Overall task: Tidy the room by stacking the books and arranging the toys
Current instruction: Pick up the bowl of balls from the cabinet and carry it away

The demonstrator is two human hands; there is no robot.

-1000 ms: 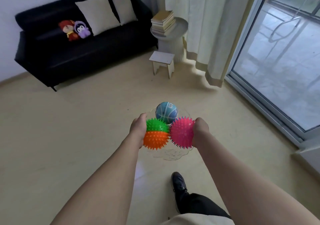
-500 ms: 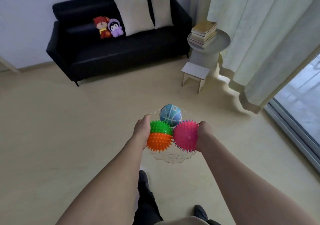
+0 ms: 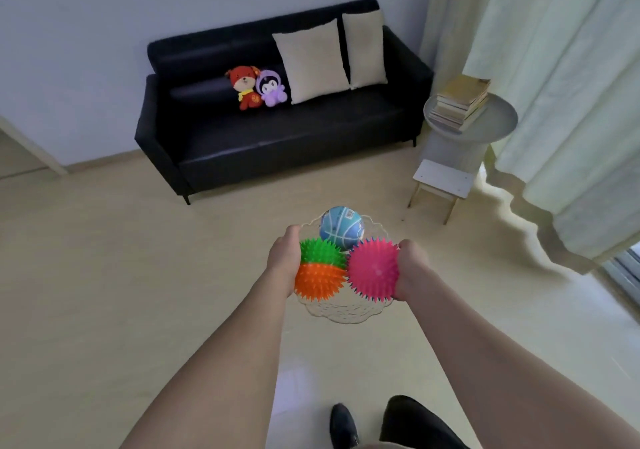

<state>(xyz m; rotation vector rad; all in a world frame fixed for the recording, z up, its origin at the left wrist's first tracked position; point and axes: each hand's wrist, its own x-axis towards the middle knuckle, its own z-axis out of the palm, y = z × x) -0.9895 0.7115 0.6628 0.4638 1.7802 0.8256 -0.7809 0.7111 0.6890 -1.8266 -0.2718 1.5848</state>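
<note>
I carry a clear glass bowl (image 3: 341, 313) in front of me, above the floor. My left hand (image 3: 284, 255) grips its left rim and my right hand (image 3: 412, 268) grips its right rim. Three balls lie in it: a green and orange spiky ball (image 3: 320, 270), a pink spiky ball (image 3: 374, 270) and a small blue basketball (image 3: 341, 227) behind them. Two plush toys, a red one (image 3: 245, 86) and a purple one (image 3: 272, 88), sit side by side on the black sofa (image 3: 277, 137). A stack of books (image 3: 460, 100) rests on the round grey side table (image 3: 495, 124).
Two cream cushions (image 3: 313, 60) lean on the sofa's back. A small white stool (image 3: 440, 182) stands in front of the side table. Pale curtains (image 3: 561, 102) hang at the right, reaching the floor. My dark shoes (image 3: 343, 424) show at the bottom edge.
My view has swung to the left, so the sofa, side table and stool shifted rightward in the frame and the glass door left it. Both hands keep the same hold on the bowl.
</note>
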